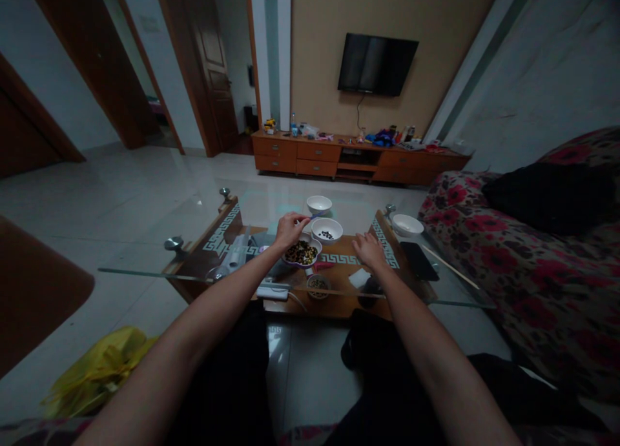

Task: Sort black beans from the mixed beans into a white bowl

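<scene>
My left hand (289,229) is closed in a pinch on a thin blue-purple tool (317,216), whose exact kind is too small to make out. The tool reaches over the near white bowl (333,225), where a few dark beans (325,235) lie. Just below that hand is a purple-edged bowl (318,246) full of mixed dark and pale beans (301,253). Behind them stands another white bowl (319,205). My right hand (369,250) rests on the glass tabletop right of the bowls, fingers apart and holding nothing.
The glass table (159,252) has see-through edges and a shelf beneath, with a round container (318,286) near its front. At the right are a third white bowl (407,225), a black flat object (419,261) and a thin stick (450,266). A flowered sofa (504,259) stands beside it.
</scene>
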Tool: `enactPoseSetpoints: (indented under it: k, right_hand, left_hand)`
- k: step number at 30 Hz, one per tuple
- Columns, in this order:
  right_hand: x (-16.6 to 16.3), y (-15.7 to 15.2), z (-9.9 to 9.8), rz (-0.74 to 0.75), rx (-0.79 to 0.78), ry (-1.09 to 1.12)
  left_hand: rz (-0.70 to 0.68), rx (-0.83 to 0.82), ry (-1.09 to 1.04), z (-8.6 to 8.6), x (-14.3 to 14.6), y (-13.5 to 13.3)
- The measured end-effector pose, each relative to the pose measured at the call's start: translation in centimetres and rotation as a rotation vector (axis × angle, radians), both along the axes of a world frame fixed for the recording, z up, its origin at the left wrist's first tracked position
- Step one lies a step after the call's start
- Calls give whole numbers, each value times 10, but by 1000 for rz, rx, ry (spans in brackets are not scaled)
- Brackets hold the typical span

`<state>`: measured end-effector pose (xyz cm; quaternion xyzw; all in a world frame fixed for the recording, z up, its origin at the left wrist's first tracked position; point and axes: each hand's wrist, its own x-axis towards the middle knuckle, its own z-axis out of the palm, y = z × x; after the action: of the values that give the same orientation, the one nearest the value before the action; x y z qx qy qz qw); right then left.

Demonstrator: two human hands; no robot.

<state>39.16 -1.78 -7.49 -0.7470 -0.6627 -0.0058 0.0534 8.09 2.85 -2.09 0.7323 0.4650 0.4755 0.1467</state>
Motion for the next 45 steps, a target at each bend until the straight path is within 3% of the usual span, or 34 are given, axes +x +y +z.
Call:
enactPoseSetpoints:
  k: [9,18,24,29,45]
  right_hand:
    - [1,0,0,12,22,20]
    - [1,-1,2,5,9,13]
    - [3,3,-2,13,19,3]
    - [5,3,-3,24,21,-2]
    - [0,-2,4,13,8,-11]
  left_hand:
    - [-68,3,133,9,-29,-9]
    - [-216,54,512,13,-78,-21]
    - [-446,95,608,19,-100,-27]
    - [-545,90,625,16,-103,-31]
    - [-596,59,710,13,-101,-31]
